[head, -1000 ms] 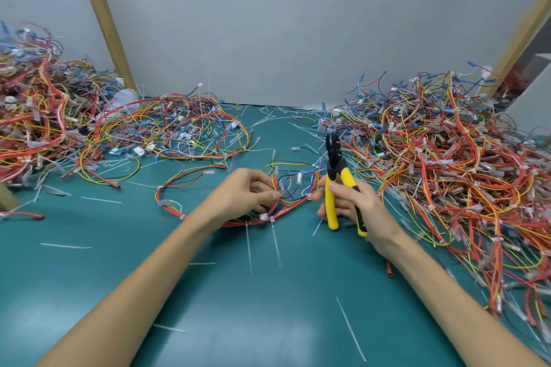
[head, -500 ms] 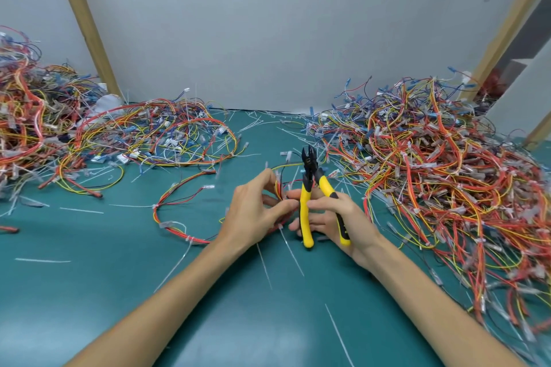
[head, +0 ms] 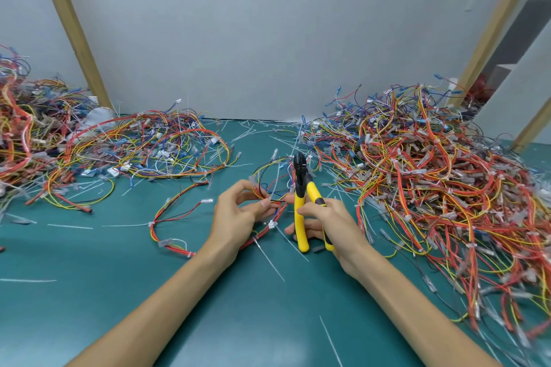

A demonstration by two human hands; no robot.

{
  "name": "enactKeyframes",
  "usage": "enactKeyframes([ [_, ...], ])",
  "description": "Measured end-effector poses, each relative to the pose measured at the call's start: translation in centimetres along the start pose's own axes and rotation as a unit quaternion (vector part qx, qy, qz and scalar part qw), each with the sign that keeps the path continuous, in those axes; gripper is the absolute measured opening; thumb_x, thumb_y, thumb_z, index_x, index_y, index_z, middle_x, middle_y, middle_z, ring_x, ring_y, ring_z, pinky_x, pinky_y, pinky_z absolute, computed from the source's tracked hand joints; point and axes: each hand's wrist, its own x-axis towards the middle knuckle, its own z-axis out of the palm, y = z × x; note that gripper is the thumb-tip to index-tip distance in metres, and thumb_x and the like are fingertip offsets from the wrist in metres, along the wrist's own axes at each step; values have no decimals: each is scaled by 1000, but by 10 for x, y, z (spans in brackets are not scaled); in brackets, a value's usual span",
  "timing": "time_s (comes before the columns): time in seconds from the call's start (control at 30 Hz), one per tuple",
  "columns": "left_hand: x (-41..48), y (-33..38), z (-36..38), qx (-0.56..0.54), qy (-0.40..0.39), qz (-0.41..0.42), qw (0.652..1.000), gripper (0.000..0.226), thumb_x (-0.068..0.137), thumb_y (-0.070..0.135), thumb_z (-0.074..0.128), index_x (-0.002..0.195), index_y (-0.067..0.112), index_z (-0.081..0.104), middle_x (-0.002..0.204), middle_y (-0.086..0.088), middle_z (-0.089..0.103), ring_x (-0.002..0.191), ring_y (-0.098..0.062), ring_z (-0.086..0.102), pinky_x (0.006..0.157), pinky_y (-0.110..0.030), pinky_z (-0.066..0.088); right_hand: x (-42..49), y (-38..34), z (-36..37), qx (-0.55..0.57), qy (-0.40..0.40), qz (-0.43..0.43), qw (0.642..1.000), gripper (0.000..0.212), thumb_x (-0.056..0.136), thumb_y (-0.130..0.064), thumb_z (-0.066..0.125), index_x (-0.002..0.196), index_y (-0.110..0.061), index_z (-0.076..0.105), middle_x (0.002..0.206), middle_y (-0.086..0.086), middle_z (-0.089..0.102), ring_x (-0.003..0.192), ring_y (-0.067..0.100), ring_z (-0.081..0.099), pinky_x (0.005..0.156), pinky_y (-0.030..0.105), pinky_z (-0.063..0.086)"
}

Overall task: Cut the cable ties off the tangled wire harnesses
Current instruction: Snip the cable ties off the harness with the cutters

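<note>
Left hand (head: 238, 216): fingers pinch the wires of a loose harness (head: 271, 224).
Right hand (head: 331, 223): fingers wrapped round the yellow cutters (head: 299, 202), black tip pointing up, just beside the pinched wires.
Harness: lifted at the fingers, its red loop trailing left on the green bench (head: 119, 283).
Heaps: tangled wires to the right (head: 432, 176) and left (head: 149, 146).
Cut ties (head: 269, 259): scattered white strips.

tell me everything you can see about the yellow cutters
The cutters have a black metal head and two yellow handles, one with a black strip. They stand upright, head pointing up, handles spread. The right hand grips both handles; the head sits beside the wire harness pinched by the left hand.
</note>
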Motion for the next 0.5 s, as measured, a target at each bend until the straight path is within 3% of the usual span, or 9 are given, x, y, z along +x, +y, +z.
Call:
enactKeyframes([
  [0.17, 5, -1, -6, 101, -36, 54, 993, 25, 86, -12, 63, 79, 11, 57, 89, -9, 67, 77, -22, 74, 72, -30, 60, 1, 1, 0, -3, 1, 5, 1000, 30, 83, -32, 52, 108, -32, 70, 83, 11, 76, 63, 14, 63, 44, 16, 38],
  [0.27, 7, 0, -10, 196, -47, 101, 974, 25, 82, -6, 71, 77, 17, 61, 85, -5, 71, 78, -14, 74, 74, -30, 57, 3, 1, -4, 33, -9, 4, 999, 28, 91, -20, 51, 111, -23, 71, 86, 16, 75, 73, 22, 67, 56, 23, 49],
  [0.37, 9, -2, -10, 162, -33, 90, 982, 18, 78, -6, 75, 80, 9, 65, 83, -8, 74, 80, -17, 73, 76, -23, 56, 5, 1, -11, 83, -23, -8, 996, 31, 85, -18, 56, 110, -10, 71, 90, 24, 71, 81, 33, 69, 76, 39, 53],
  [0.5, 10, -3, -11, 133, -15, 64, 989, 13, 77, -1, 77, 86, 3, 68, 85, -11, 74, 83, -19, 73, 73, -20, 56, 4, 0, -15, 126, -45, 2, 991, 41, 75, -21, 59, 111, -7, 72, 92, 18, 71, 78, 31, 70, 66, 32, 55],
])
